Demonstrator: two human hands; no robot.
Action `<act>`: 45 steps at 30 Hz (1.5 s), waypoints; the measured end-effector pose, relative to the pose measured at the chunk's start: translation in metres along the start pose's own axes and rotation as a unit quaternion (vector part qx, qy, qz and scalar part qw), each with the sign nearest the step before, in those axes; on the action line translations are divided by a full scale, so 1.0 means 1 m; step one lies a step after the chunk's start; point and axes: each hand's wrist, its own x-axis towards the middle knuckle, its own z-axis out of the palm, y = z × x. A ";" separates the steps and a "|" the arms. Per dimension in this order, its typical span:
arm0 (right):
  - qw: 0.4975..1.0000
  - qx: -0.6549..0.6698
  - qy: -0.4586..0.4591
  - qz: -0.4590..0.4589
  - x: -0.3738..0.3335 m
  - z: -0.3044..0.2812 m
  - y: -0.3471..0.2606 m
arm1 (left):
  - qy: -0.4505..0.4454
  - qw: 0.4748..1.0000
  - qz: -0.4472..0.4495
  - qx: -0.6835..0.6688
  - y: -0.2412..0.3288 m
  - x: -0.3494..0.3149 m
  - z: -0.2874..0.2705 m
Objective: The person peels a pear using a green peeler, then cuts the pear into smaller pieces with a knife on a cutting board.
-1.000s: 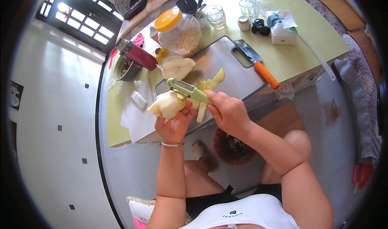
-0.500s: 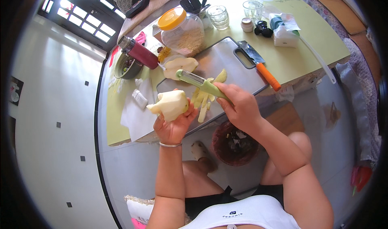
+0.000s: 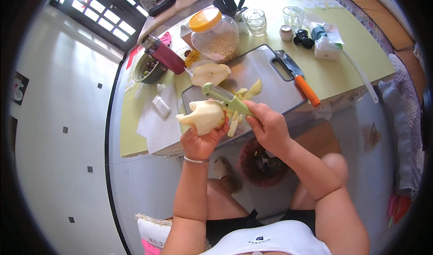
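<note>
Pale green table (image 3: 356, 66) supports a rectangular grey cutting board with dark rim (image 3: 255, 66). At the board's near-left corner, left hand (image 3: 200, 143) cups a pale, peeled fruit piece (image 3: 205, 116) from below. Right hand (image 3: 269, 125) is closed around a light-green peeler (image 3: 228, 100); blade contact cannot be determined. Yellow-green peel strips (image 3: 254, 89) lie on the board.

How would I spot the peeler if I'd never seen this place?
Start at the big pale-green table and find the gray cutting board on it. Toward the board's near edge, the person's right hand grips the peeler, beside the peeled fruit in the left hand. It's the slim, light-green tool; the knife farther right has an orange handle.
</note>
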 end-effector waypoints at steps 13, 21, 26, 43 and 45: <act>0.995 -0.094 0.023 0.006 0.012 -0.018 0.009 | 0.058 0.930 0.057 0.358 -0.002 -0.012 0.071; 0.995 -0.099 0.009 -0.009 0.016 -0.022 0.013 | -0.080 0.937 -0.059 0.336 -0.010 -0.042 0.140; 0.994 -0.113 0.001 -0.005 0.014 -0.025 0.016 | -0.276 0.882 0.038 0.380 -0.015 -0.032 0.138; 0.997 -0.077 -0.017 0.025 0.014 -0.021 0.020 | -0.273 0.947 -0.054 0.159 -0.026 -0.051 0.127; 0.995 -0.095 -0.015 0.001 0.014 -0.021 0.020 | -0.284 0.939 -0.065 0.184 -0.020 -0.050 0.125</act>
